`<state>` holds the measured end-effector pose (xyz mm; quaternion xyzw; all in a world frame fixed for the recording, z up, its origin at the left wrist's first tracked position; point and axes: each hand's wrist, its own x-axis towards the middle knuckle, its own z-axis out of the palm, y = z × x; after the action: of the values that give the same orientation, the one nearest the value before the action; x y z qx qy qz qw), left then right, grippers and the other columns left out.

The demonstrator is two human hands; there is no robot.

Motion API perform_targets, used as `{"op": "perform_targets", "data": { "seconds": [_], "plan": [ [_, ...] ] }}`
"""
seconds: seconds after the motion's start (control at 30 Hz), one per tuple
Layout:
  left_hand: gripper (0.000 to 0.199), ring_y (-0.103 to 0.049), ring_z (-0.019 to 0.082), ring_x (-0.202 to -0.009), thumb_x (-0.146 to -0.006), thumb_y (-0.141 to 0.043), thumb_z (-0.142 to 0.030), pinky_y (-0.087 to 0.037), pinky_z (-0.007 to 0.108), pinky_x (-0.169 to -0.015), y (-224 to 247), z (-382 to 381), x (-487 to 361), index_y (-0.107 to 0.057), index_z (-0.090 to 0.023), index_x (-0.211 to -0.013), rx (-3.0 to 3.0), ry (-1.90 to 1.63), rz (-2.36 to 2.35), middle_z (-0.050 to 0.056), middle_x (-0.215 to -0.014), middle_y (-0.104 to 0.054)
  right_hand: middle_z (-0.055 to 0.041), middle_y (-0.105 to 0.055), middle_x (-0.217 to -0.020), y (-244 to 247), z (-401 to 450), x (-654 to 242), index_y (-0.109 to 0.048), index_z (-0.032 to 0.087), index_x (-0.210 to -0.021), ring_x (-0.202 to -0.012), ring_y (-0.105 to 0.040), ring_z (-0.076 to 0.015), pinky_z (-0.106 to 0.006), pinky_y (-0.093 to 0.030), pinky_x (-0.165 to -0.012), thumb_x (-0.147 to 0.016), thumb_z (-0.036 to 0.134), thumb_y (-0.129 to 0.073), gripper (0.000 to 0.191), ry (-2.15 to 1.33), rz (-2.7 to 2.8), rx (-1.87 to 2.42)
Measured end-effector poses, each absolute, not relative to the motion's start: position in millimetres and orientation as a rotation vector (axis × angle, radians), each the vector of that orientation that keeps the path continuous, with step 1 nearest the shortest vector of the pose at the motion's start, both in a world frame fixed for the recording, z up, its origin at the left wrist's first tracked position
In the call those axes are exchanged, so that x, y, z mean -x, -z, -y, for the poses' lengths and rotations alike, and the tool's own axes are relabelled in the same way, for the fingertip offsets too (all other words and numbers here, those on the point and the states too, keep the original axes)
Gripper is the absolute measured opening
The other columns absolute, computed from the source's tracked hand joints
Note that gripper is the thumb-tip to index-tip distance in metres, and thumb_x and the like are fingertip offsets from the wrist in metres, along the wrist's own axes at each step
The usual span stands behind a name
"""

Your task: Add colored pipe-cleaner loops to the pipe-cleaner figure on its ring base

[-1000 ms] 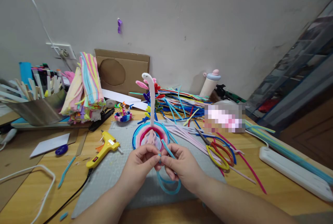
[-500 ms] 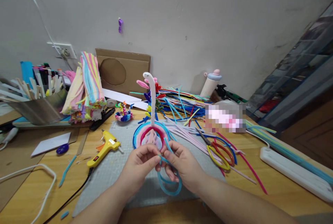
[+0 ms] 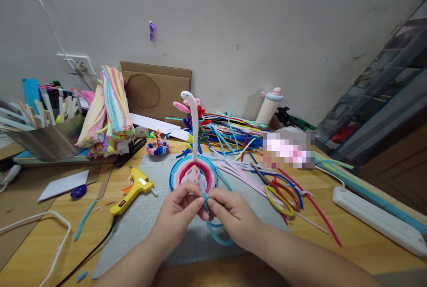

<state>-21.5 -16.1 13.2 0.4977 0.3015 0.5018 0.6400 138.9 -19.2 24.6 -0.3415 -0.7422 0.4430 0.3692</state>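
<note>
Between my hands is a light-blue pipe cleaner (image 3: 218, 239), its slack hanging in a loop below my fingers. My left hand (image 3: 183, 209) is closed, thumb and index finger pinching it near one end. My right hand (image 3: 233, 213) is closed on it too, its fingertips touching those of the left. Just behind my hands stands a pipe-cleaner figure with a white upright neck (image 3: 194, 131) and a round base (image 3: 182, 169) ringed in blue, pink and red. My fingers cover the front of that base. Underneath lies a grey cutting mat (image 3: 133, 233).
A yellow glue gun (image 3: 135, 189) lies to the left, its black cord running forward. Yellow-handled scissors (image 3: 276, 193) rest on the right among loose pipe cleaners (image 3: 230, 133). A white power strip (image 3: 376, 220), a bottle (image 3: 269, 105) and a metal container (image 3: 50, 138) of sticks stand around.
My right fingers have turned and closed in against the left fingertips. The blue pipe cleaner's upper strand has come down from above my right hand, and its lower loop hangs differently.
</note>
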Motion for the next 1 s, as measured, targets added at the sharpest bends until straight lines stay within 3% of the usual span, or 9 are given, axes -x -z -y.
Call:
{"op": "perform_targets", "data": {
  "seconds": [0.37,0.63,0.87,1.0],
  "plan": [
    [0.005,-0.058,0.008,-0.054,-0.078,-0.062,-0.019,-0.045,0.020,-0.052,-7.9,13.4,20.4,-0.057,-0.018,-0.079,-0.961,-1.102,-0.635,-0.001,-0.073,-0.059,0.0010,-0.058,-0.075,-31.2,15.2,-147.0,-0.057,0.017,-0.077,-0.070,-0.051,-0.0113,-0.022,-0.035,-0.065,-0.091,0.023,-0.039,0.024,-1.069,2.101,0.978],
    [0.006,-0.058,0.008,-0.052,-0.077,-0.063,-0.021,-0.044,0.020,-0.053,-10.6,16.8,19.4,-0.058,-0.017,-0.078,-1.004,-1.046,-0.603,-0.003,-0.070,-0.055,0.0023,-0.052,-0.068,-27.8,16.5,-147.8,-0.058,0.017,-0.079,-0.061,-0.046,-0.0088,-0.020,-0.033,-0.059,-0.094,0.028,-0.031,0.033,-1.279,2.050,0.951],
    [0.004,-0.058,0.006,-0.052,-0.079,-0.059,-0.019,-0.044,0.020,-0.051,-8.4,16.1,19.0,-0.057,-0.017,-0.077,-1.112,-1.056,-0.570,-0.001,-0.091,-0.051,0.0034,-0.045,-0.059,-27.9,17.4,-148.7,-0.059,0.016,-0.073,-0.057,-0.043,-0.0084,-0.020,-0.031,-0.054,-0.092,0.021,-0.032,0.033,-1.373,2.019,0.971],
    [0.003,-0.057,0.006,-0.052,-0.079,-0.059,-0.017,-0.045,0.021,-0.051,-6.8,16.1,20.2,-0.057,-0.016,-0.077,-1.135,-1.053,-0.550,0.001,-0.092,-0.052,0.0023,-0.044,-0.057,-24.3,15.5,-145.5,-0.059,0.015,-0.069,-0.055,-0.043,-0.0094,-0.020,-0.034,-0.053,-0.088,0.023,-0.033,0.033,-1.548,1.871,0.944]
  ]
}}
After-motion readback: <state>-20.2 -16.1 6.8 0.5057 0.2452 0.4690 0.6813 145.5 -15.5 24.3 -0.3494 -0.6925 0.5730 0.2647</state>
